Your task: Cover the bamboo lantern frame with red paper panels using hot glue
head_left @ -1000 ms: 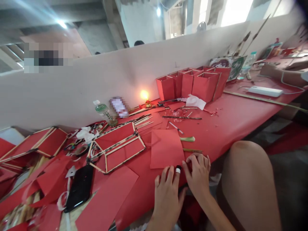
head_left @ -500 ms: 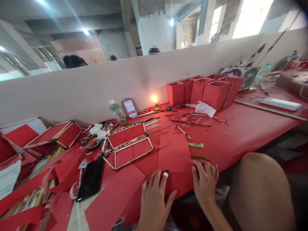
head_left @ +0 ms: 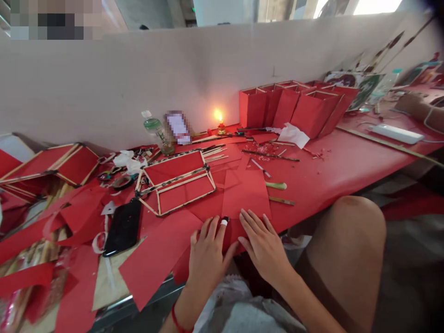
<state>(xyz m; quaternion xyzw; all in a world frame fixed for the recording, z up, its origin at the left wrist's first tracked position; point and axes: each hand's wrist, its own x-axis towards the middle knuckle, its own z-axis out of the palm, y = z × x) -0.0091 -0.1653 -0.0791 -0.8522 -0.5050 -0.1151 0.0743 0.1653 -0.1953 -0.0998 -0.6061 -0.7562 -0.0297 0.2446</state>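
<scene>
- Hands lie flat, fingers spread, gripping nothing: the left hand (head_left: 208, 252) and right hand (head_left: 262, 243) press side by side on the near end of a red paper sheet (head_left: 246, 196), apparently to pin and smooth it against the table edge (head_left: 312, 217).
- The sheet sits at 12 o'clock from both hands, its long axis running from the person toward the lit candle (head_left: 219, 124) at roughly 11 o'clock.
- A bamboo-framed red panel (head_left: 176, 182) lies at 10 o'clock, a black phone (head_left: 122, 227) at 9 o'clock.
</scene>
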